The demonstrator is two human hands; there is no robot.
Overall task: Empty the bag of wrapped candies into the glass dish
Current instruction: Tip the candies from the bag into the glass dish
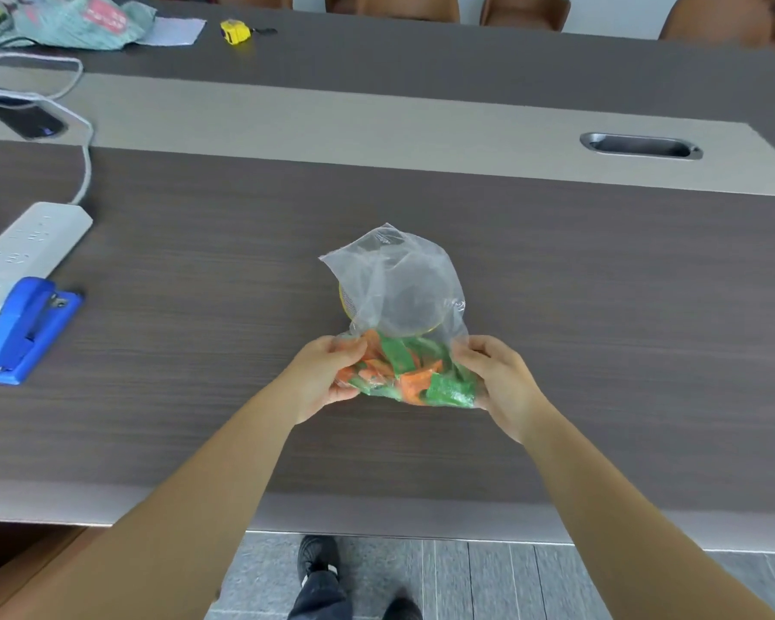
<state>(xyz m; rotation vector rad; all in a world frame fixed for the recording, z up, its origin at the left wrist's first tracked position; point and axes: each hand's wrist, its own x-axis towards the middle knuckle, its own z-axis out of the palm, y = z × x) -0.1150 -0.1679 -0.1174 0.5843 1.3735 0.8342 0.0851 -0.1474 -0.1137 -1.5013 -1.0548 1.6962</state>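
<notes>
Worktop (578, 279) is wide open right of the bag (394, 284). Left side's cluttered though: stapler (25, 328) and power strip (23, 250).

Between the left hand (327, 373) and right hand (502, 382), the clear plastic bag (394, 279) held orange and green wrapped candies (403, 369). Just beyond the hands, a yellow-rimmed dish (345, 302) showed through the film. The table (198, 284) beneath was dark brown woodgrain with a pale grey band. Far left of the left hand lay a blue stapler (23, 328) and a white power strip (28, 243); far beyond, a yellow tape measure (235, 30).
</notes>
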